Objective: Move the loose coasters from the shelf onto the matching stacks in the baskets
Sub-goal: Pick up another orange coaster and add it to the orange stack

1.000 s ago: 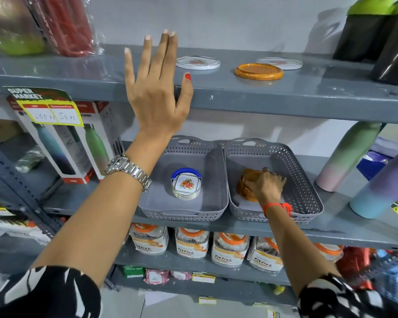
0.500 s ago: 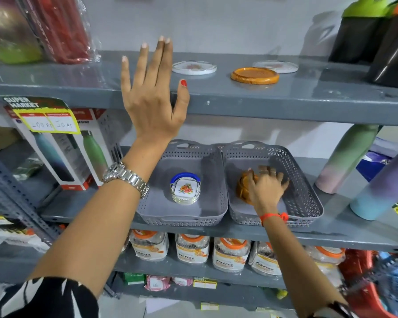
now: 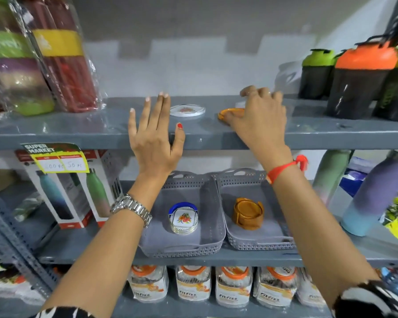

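Note:
On the upper shelf lie a white floral coaster and, to its right, an orange coaster. My right hand curls over the orange coaster, thumb at its front edge, and hides most of it. My left hand is spread flat against the shelf's front edge, holding nothing. One shelf down, the left grey basket holds a stack of white floral coasters in a blue holder. The right grey basket holds an orange coaster stack.
Dark shaker bottles stand at the upper shelf's right end, and plastic-wrapped bottles at its left. Pastel water bottles stand right of the baskets, boxed bottles on their left. Jars line the shelf below.
My right hand has left the orange stack in the right basket and risen to the upper shelf, closing over the loose orange coaster. My left hand stays at the shelf edge.

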Demonstrator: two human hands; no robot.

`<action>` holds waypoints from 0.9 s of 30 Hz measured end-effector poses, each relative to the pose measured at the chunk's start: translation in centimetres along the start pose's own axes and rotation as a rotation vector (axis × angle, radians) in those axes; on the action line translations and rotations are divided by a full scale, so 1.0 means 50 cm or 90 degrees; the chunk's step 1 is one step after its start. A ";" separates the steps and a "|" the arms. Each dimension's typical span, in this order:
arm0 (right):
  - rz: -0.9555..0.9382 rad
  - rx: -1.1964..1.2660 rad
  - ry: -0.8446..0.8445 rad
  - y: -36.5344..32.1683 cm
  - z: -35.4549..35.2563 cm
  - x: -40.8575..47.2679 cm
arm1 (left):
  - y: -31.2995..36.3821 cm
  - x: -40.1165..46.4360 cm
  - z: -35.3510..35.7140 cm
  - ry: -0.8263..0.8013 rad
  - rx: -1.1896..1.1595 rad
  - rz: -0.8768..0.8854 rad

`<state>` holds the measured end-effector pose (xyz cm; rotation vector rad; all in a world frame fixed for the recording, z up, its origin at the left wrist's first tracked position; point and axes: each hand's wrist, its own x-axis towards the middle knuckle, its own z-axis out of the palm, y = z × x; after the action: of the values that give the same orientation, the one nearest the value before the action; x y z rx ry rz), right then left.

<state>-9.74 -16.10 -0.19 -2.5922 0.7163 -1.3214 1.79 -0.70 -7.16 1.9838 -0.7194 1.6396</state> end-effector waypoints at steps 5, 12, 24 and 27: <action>0.139 -0.045 -0.239 0.004 0.030 0.059 | -0.001 0.000 -0.002 -0.001 -0.002 0.000; 0.106 0.023 -0.171 -0.001 0.018 0.052 | 0.004 -0.002 -0.005 -0.018 -0.007 -0.012; -0.107 0.234 0.236 -0.039 -0.053 -0.041 | 0.004 -0.002 -0.011 -0.031 -0.021 -0.008; -0.130 0.281 0.265 -0.052 -0.086 -0.068 | 0.005 -0.002 -0.012 -0.034 -0.026 -0.015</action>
<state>-13.96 -11.84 0.81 -2.1035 0.1679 -1.8621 1.15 -0.48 -7.13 2.0070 -0.7410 1.5516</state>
